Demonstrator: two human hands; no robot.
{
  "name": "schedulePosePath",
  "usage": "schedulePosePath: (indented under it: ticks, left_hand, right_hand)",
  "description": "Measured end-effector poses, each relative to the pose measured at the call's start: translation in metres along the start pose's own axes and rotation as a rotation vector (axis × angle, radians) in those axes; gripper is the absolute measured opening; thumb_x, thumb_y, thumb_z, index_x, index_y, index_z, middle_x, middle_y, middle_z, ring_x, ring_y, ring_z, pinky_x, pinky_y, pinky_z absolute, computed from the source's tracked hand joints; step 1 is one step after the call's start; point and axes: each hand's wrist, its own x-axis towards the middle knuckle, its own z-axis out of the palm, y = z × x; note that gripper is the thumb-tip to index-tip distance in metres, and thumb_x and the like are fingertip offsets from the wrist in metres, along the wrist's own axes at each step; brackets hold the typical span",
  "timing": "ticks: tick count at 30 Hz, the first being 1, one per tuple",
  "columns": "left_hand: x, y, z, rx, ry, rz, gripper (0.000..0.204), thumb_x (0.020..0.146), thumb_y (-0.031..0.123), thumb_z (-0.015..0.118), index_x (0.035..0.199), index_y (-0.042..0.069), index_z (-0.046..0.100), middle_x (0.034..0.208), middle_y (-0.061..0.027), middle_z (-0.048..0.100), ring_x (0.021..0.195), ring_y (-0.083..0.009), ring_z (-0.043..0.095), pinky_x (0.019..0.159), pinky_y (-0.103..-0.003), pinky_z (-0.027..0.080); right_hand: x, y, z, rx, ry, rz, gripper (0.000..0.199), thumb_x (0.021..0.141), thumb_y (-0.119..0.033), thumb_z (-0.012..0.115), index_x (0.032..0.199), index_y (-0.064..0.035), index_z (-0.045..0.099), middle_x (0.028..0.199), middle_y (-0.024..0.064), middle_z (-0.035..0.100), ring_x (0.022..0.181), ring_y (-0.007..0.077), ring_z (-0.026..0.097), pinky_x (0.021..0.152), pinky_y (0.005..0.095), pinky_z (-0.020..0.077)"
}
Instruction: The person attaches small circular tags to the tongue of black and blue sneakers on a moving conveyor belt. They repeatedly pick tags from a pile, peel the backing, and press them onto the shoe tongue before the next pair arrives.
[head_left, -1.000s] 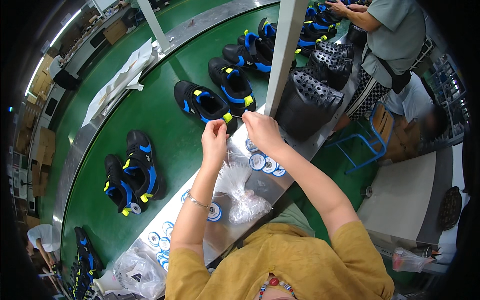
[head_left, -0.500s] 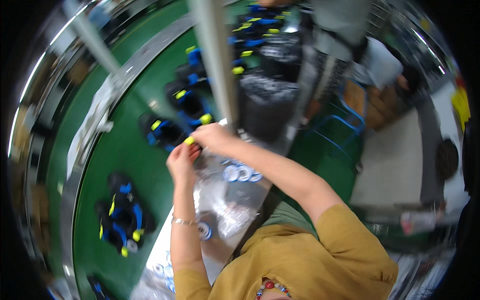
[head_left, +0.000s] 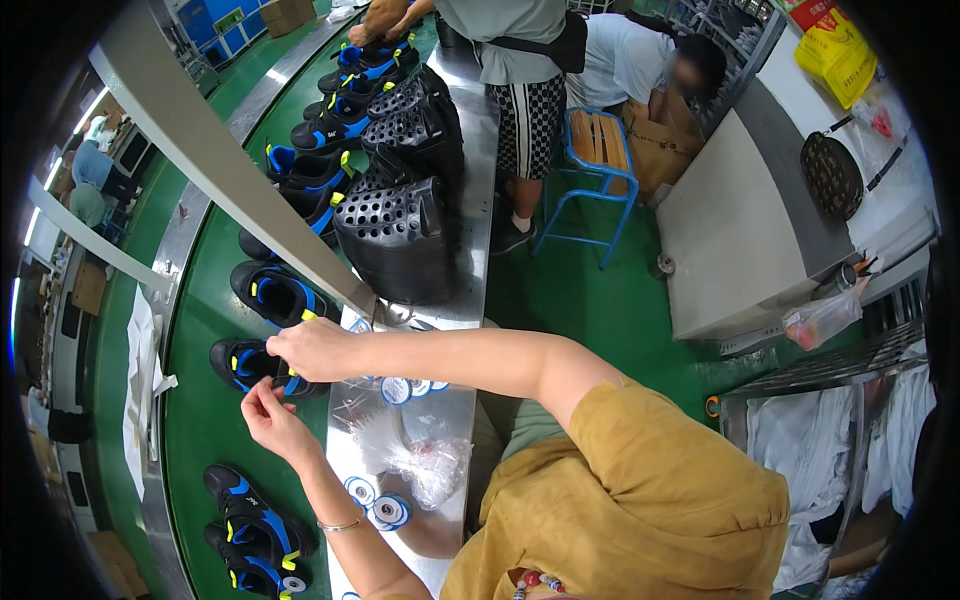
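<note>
My right hand (head_left: 312,350) and my left hand (head_left: 272,415) meet over a black and blue shoe (head_left: 240,364) with a yellow tab, which lies on the green conveyor belt (head_left: 195,400). My right hand's fingers pinch at the shoe's yellow tab; my left hand's fingertips are closed just below it, and what they hold is too small to tell. Round blue and white stickers (head_left: 408,388) lie on the metal ledge (head_left: 420,470) under my right forearm.
More black and blue shoes (head_left: 272,292) ride the belt ahead and behind (head_left: 255,525). Black perforated trays (head_left: 400,225) are stacked on the ledge. Clear plastic bags (head_left: 425,465) lie near me. A person (head_left: 520,60) stands beyond by a blue stool (head_left: 590,165).
The view swung to the right. Both hands stay on a shoe's yellow tab, now lower and further left in the picture.
</note>
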Motion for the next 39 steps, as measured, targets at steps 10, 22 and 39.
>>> schedulePosePath:
  ticks: [10, 22, 39]
  left_hand:
    - [-0.001, -0.007, 0.015, -0.062, -0.250, -0.050, 0.016, 0.100, 0.014, 0.052, 0.094, 0.000, 0.055, 0.076, -0.0028, 0.057, 0.057, -0.0048, 0.049, 0.048, -0.018, 0.041]
    - [0.002, 0.002, -0.010, -0.127, -0.152, -0.185, 0.017, 0.099, 0.010, 0.053, 0.107, 0.000, 0.063, 0.084, 0.0003, 0.061, 0.061, -0.0008, 0.043, 0.049, -0.015, 0.031]
    - [-0.003, 0.003, -0.028, -0.109, -0.243, -0.103, 0.036, 0.091, 0.000, 0.061, 0.127, 0.000, 0.058, 0.092, 0.0001, 0.059, 0.085, -0.0072, 0.055, 0.080, -0.021, 0.046]
  right_hand:
    - [0.001, 0.000, 0.007, 0.127, 0.129, 0.045, 0.013, 0.085, -0.010, 0.058, 0.077, -0.0005, 0.062, 0.086, 0.0144, 0.058, 0.080, 0.0325, 0.062, 0.070, 0.0410, 0.0503]
    - [0.010, -0.008, 0.025, 0.665, 0.120, 0.208, 0.006, 0.074, -0.002, 0.069, 0.078, 0.0020, 0.066, 0.074, 0.0113, 0.067, 0.067, 0.0174, 0.064, 0.061, 0.0308, 0.0498]
    - [0.011, -0.014, 0.025, 0.619, 0.086, 0.195, 0.013, 0.073, 0.002, 0.065, 0.085, 0.0005, 0.061, 0.073, 0.0097, 0.066, 0.069, 0.0185, 0.065, 0.063, 0.0311, 0.0502]
